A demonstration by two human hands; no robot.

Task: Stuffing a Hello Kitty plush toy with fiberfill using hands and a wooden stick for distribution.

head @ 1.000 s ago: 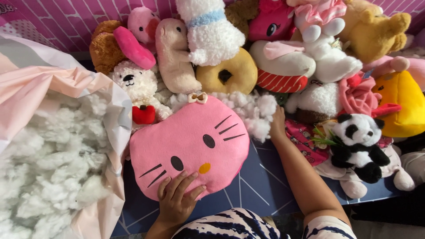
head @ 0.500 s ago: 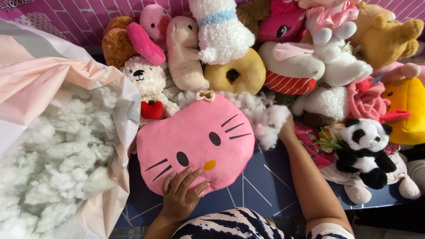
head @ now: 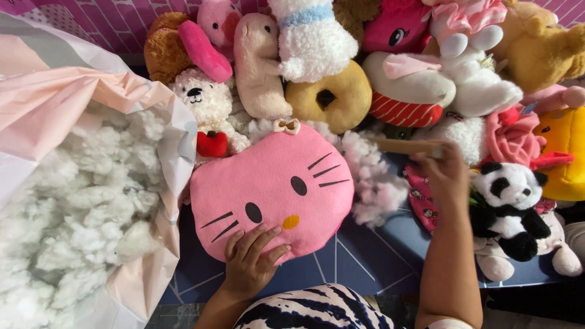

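Two hands work here: the left hand (head: 251, 263) lies open, fingers flat on the pink cat-face cushion (head: 274, 190) on the blue worktop (head: 372, 259), while the blurred right hand (head: 448, 176) grips a wooden stick (head: 405, 146), its tip hidden in white stuffing (head: 372, 176).

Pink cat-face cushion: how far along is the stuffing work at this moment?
Done: the pink cat-face cushion already looks plump. In hand: the left hand presses flat on its lower edge, while the right hand holds a wooden stick above loose white stuffing. Left: that loose stuffing lies outside, and the bag of filling sits open. Whether a seam remains open cannot be seen.
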